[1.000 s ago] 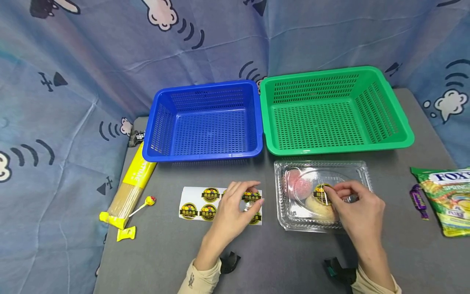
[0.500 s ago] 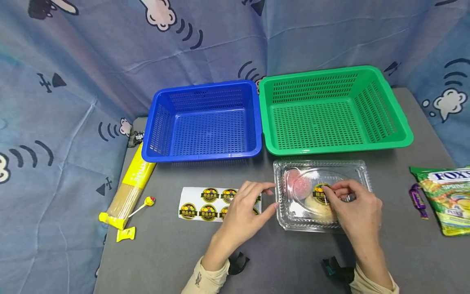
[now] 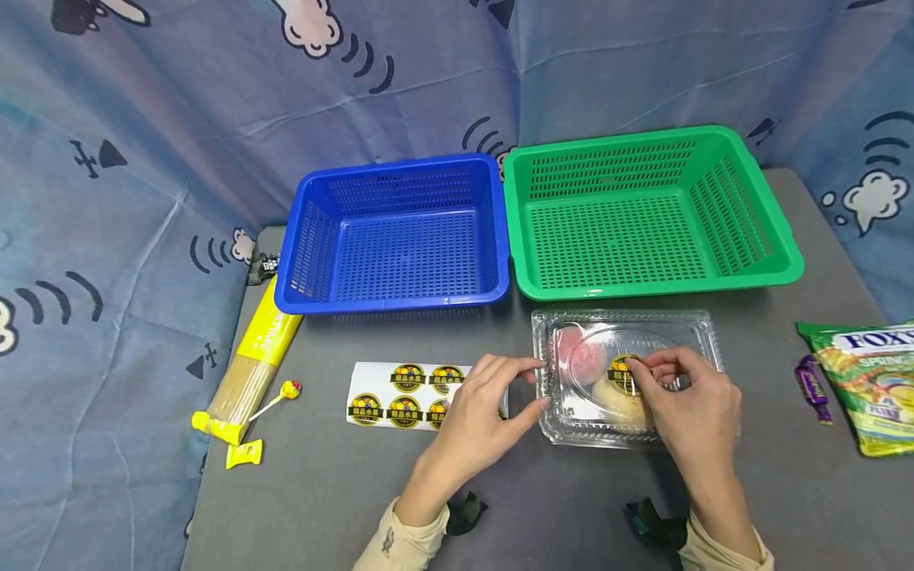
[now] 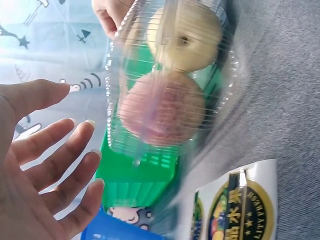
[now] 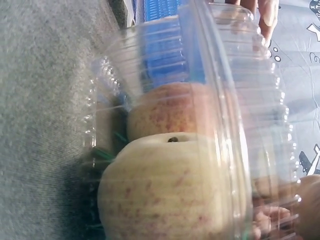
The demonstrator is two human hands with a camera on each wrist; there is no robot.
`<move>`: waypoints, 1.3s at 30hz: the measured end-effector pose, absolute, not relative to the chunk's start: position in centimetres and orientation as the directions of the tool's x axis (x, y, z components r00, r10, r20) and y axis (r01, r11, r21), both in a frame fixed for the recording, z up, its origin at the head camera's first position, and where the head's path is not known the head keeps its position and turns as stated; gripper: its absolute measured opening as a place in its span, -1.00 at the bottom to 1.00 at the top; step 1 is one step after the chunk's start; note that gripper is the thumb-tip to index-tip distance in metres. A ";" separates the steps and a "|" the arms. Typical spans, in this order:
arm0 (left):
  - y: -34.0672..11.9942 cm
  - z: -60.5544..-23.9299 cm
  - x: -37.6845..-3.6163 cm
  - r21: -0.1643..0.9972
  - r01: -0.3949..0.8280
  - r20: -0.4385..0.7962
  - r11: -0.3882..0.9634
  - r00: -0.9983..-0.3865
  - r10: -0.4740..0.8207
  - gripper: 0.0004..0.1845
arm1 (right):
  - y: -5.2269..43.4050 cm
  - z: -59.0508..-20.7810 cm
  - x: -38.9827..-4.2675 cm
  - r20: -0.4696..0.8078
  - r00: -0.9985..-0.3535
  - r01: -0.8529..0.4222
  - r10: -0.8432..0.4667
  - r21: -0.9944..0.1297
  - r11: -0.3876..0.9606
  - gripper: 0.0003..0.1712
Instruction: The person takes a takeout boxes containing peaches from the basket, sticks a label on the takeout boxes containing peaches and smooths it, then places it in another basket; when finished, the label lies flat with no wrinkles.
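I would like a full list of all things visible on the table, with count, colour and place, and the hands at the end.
clear box: 1, transparent, table centre-right, lid closed
fruits: 2, pinkish and pale yellow, inside the clear box
round sticker: 1, black and yellow, on the box lid
sticker sheet: 1, white with black-yellow stickers, left of the box
blue basket: 1, back centre
green basket: 1, back right
spaghetti pack: 1, yellow, far left
lollipop: 1, yellow-red, beside the spaghetti
candy bag: 1, green, far right
wrapped candy: 1, purple, beside the bag
left hand: fingertips at the box's left edge
right hand: fingers on the sticker
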State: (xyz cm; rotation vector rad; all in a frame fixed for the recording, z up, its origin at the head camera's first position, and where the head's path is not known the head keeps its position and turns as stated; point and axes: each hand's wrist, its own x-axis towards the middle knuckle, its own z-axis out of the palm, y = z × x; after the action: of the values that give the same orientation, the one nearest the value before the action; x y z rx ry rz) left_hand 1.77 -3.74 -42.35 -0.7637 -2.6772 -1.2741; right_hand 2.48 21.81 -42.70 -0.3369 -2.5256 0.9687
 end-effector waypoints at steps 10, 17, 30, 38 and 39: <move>-3.1 -43.8 1.6 0.749 0.365 0.159 0.553 -0.909 0.385 -0.45 | 21.8 -42.8 2.4 0.291 -0.880 0.087 0.376 -0.678 0.729 -0.81; -2.6 -44.0 1.8 0.767 0.252 0.035 0.590 -0.935 0.354 -0.32 | 21.8 -42.9 2.4 0.291 -0.875 0.097 0.386 -0.677 0.729 -0.81; -2.3 -44.2 1.8 0.813 0.178 -0.043 0.554 -0.931 0.363 -0.23 | 21.6 -42.8 2.4 0.275 -0.880 0.120 0.388 -0.661 0.741 -0.82; -2.4 -44.4 1.7 0.868 0.117 -0.088 0.483 -0.920 0.381 -0.21 | 21.9 -43.0 2.4 0.326 -0.885 0.037 0.333 -0.663 0.747 -0.71; -2.4 -44.4 1.7 0.871 0.113 -0.091 0.478 -0.920 0.382 -0.21 | 21.9 -43.0 2.4 0.326 -0.886 0.032 0.329 -0.666 0.745 -0.69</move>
State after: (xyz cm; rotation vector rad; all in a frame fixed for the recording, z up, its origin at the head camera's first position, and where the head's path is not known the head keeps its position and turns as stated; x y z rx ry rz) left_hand 1.66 -2.40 -44.42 -0.5028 -2.9280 -1.6892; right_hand 2.40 21.92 -42.98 -0.2753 -2.5173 0.9492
